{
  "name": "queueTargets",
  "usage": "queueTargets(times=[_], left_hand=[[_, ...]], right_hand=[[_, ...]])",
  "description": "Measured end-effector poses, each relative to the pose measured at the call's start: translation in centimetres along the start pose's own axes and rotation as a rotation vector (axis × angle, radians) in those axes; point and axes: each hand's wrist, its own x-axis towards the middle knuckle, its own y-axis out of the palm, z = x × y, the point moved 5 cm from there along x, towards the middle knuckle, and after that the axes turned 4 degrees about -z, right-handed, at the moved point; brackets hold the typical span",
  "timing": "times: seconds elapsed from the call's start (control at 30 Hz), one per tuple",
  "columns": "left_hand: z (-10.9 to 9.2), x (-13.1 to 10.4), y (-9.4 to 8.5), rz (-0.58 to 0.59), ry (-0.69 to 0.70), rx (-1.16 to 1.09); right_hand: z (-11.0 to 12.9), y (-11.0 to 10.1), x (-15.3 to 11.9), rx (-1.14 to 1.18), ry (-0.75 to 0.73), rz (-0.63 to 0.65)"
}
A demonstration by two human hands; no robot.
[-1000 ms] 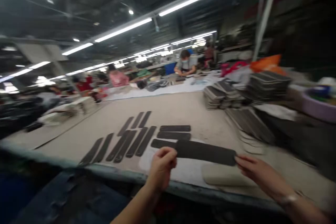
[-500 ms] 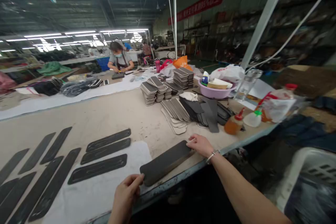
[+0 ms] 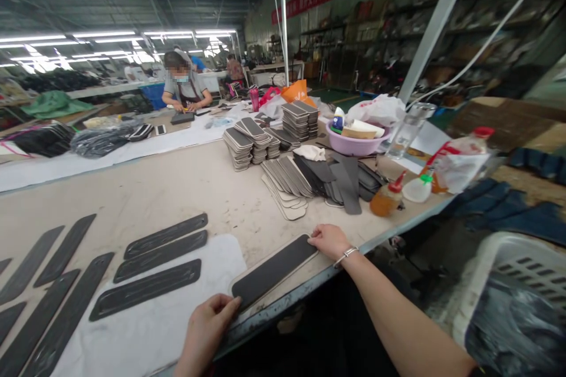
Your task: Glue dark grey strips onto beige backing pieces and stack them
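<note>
A dark, round-cornered strip (image 3: 274, 268) lies near the table's front edge, over a pale piece whose rim shows around it. My left hand (image 3: 210, 321) pinches its near left corner between thumb and fingers. At the far right end, my right hand (image 3: 329, 241) has its fingertips closed on the strip's edge. To the left, several similar dark strips (image 3: 148, 288) with glossy, wet-looking outlines are spread out, some on a white sheet (image 3: 145, 330). Beyond my right hand is a fanned stack of pale-edged pieces (image 3: 287, 182), with loose black strips (image 3: 347, 185) beside it.
Taller stacks of panels (image 3: 250, 141) stand farther back. On the right are a lilac basin (image 3: 354, 144), a red-capped bottle of amber liquid (image 3: 387, 197) and a green-capped bottle (image 3: 418, 188). A white basket (image 3: 490, 253) stands below the table. Across it, a co-worker (image 3: 186, 88) handles a dark piece.
The strip has come down flat onto the pale piece, whose rim now shows around it. Both hands still hold its ends. The view has shifted a little to the right.
</note>
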Motion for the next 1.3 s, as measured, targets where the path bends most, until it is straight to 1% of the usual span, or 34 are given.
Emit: queueTargets(times=[0.07,0.27,0.4,0.57,0.73,0.97,1.03,1.17,1.3], left_hand=[[0.0,0.1,0.0,0.009,0.022,0.047],[-0.2,-0.1,-0.1,-0.014,0.078,0.141],[0.1,0.1,0.0,-0.002,0.070,0.179],[-0.1,0.3,0.1,0.030,0.060,0.212],[-0.7,0.4,0.3,0.058,0.086,0.241],[-1.0,0.8,0.4,0.037,0.157,0.384],[-0.8,0.9,0.4,0.037,0.157,0.410],[-0.2,1.2,0.6,0.088,0.122,0.450],[-0.2,1.3,0.7,0.101,0.127,0.486]], right_hand=[[0.2,0.0,-0.1,-0.031,-0.010,0.008],[0.5,-0.1,-0.3,-0.083,-0.058,0.043],[0.3,0.0,-0.1,-0.112,-0.076,0.051],[0.2,0.0,-0.1,-0.124,-0.061,0.046],[0.4,-0.2,-0.3,-0.113,-0.048,0.050],[0.7,-0.4,-0.4,-0.140,-0.036,0.029],[0.7,-0.4,-0.4,-0.144,-0.030,0.027],[0.7,-0.3,-0.4,-0.154,-0.030,0.030],[0.8,-0.3,-0.5,-0.172,-0.041,0.026]])
